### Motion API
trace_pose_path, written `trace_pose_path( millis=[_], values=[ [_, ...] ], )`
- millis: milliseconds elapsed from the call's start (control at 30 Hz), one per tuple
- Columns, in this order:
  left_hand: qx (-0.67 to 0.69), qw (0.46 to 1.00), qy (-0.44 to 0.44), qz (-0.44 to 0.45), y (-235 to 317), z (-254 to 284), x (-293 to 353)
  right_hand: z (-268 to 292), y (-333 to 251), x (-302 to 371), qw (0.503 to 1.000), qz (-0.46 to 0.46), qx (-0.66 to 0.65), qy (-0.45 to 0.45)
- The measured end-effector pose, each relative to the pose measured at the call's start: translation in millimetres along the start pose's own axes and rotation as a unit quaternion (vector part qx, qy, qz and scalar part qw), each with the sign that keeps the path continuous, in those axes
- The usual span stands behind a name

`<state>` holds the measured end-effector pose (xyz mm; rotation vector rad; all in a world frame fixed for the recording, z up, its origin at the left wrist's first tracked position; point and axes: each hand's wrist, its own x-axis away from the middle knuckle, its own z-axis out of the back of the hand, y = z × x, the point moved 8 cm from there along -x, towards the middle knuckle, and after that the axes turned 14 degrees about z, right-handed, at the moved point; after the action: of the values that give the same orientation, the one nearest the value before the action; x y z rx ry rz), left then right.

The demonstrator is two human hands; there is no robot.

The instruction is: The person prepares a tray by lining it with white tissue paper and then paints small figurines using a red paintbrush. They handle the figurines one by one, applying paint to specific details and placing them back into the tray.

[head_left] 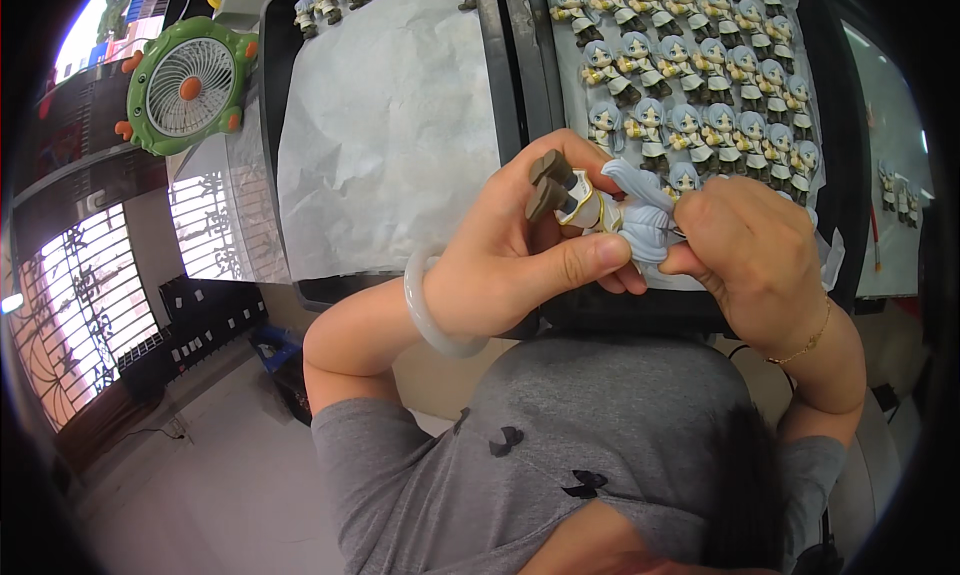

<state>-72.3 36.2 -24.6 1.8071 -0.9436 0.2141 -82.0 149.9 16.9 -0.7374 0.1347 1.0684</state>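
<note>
My left hand is wrapped round a small figurine with long pale blue hair, a white outfit with gold trim and brown boots. The figurine lies tilted sideways, its boots pointing left and its head end toward my right hand. Its back and hair face up, with my left thumb pressed along them. My right hand is closed at the head end, fingers curled tight against the hair. A thin dark bit shows by its fingertips; what it pinches is mostly hidden.
A dark tray beyond my hands holds rows of similar figurines on white paper. To its left, another paper-lined tray has several figurines at its far edge. A green fan stands far left. More figurines lie on the right-hand surface.
</note>
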Motion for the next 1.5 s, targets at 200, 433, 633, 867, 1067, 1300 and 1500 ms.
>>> trace_pose_path(
  millis=[200,433,633,867,1067,1300,1500],
  values=[
    [-0.005,1.000,0.000,-0.009,0.3,0.4,-0.7,-0.7,1.1,0.1,1.000,-0.004,0.011,-0.002],
    [-0.035,0.998,-0.038,-0.022,2.2,-3.3,-1.5,-0.9,0.7,1.1,1.000,0.001,0.006,-0.005],
    [-0.026,0.999,-0.034,-0.009,1.5,-0.4,-0.5,-2.9,1.5,3.3,1.000,0.002,-0.015,-0.014],
    [-0.341,0.893,0.092,-0.280,27.0,-1.2,9.6,7.2,27.1,2.2,0.964,-0.129,-0.224,0.066],
    [-0.561,0.704,0.186,-0.394,29.0,-29.7,19.5,-0.3,29.1,7.5,0.927,-0.148,-0.325,0.113],
    [-0.583,0.662,0.199,-0.427,22.4,-42.2,22.9,-3.6,25.7,5.3,0.934,-0.067,-0.309,0.165],
    [-0.451,0.808,0.116,-0.361,19.9,-21.9,5.6,36.4,12.5,16.6,0.956,-0.038,-0.182,0.229]
  ],
)
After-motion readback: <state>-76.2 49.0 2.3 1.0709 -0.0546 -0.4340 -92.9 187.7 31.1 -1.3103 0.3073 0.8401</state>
